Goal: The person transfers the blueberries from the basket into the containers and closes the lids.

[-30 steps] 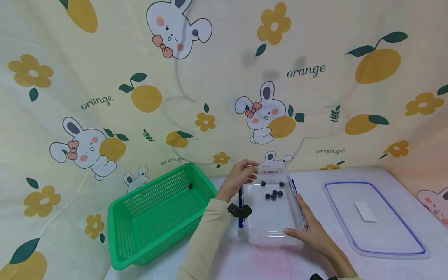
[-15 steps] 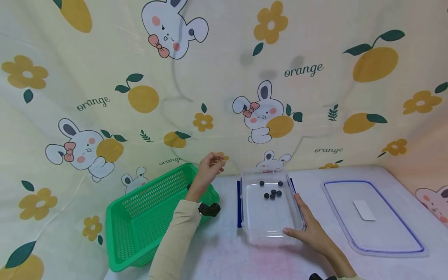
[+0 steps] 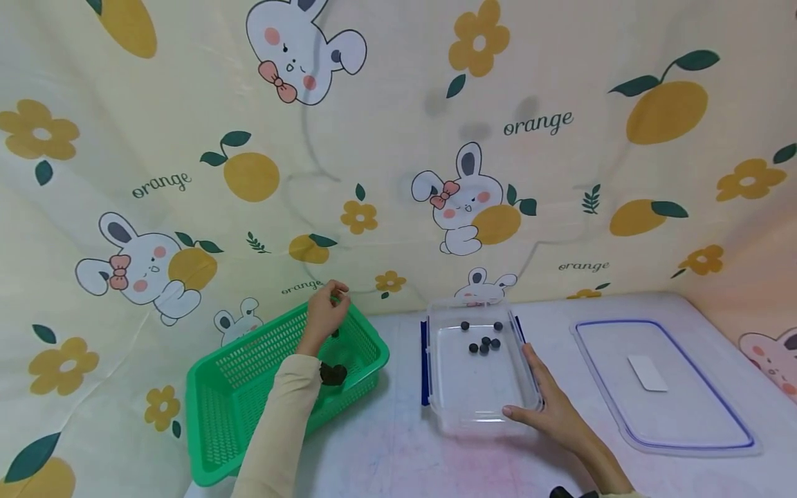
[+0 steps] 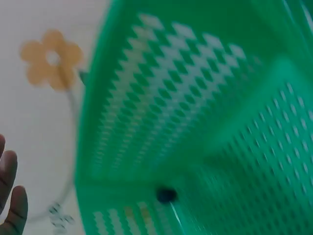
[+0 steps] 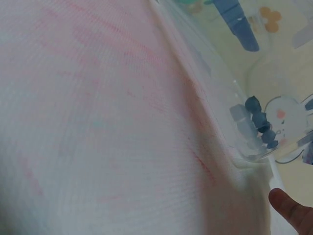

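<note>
My left hand (image 3: 326, 315) is over the far right end of a green perforated basket (image 3: 195, 415), with its fingers loosely bent. In the left wrist view its fingertips (image 4: 17, 208) stand apart, with nothing visible between them. One dark blueberry (image 4: 167, 195) lies in the basket's corner, partly hidden by the hand in the head view. A clear plastic container (image 3: 479, 391) stands to the right, holding several blueberries (image 3: 484, 350). At its near right corner my right hand (image 3: 554, 408) grips it, thumb on the front rim and fingers along the side.
A clear lid (image 3: 688, 415) with a blue seal and a white label lies on the table to the right. Blue latch flaps (image 3: 425, 363) hang at the container's sides. A printed cloth (image 3: 386, 138) rises behind the table.
My left hand has moved left from above the container to the basket's far right end. The right hand keeps its grip on the container.
</note>
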`<state>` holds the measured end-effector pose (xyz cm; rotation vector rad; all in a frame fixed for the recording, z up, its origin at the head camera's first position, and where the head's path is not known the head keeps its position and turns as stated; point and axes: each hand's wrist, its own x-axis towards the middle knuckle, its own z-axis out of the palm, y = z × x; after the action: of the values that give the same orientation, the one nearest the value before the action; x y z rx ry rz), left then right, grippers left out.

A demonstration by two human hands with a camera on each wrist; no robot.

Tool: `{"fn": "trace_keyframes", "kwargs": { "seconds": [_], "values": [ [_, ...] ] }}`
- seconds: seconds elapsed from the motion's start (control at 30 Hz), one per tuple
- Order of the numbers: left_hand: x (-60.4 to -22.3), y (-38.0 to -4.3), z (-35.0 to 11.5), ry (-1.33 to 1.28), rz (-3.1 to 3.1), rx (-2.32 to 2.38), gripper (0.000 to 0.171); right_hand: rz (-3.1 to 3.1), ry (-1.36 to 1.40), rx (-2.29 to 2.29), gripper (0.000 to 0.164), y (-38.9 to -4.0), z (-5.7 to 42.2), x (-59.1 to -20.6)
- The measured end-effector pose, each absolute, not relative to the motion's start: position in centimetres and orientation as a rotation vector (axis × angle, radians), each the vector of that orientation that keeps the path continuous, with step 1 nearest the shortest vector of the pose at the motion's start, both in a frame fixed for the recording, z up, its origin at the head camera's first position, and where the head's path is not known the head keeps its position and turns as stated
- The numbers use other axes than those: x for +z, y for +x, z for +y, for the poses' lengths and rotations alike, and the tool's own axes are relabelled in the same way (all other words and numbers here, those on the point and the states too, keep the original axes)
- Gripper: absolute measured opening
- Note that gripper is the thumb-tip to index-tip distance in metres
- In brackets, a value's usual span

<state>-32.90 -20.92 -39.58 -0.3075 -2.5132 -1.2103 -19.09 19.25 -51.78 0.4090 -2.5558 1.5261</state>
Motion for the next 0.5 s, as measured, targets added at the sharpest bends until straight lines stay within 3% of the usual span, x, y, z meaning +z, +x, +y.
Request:
{"fn": "trace_keyframes", "kwargs": {
  "seconds": [0.5],
  "values": [
    [-44.2,-34.3,-24.7,-0.038,-2.793,-0.945,0.029,-2.577,0.389,1.521,0.111,-19.0,19.2,-51.6]
  ]
}}
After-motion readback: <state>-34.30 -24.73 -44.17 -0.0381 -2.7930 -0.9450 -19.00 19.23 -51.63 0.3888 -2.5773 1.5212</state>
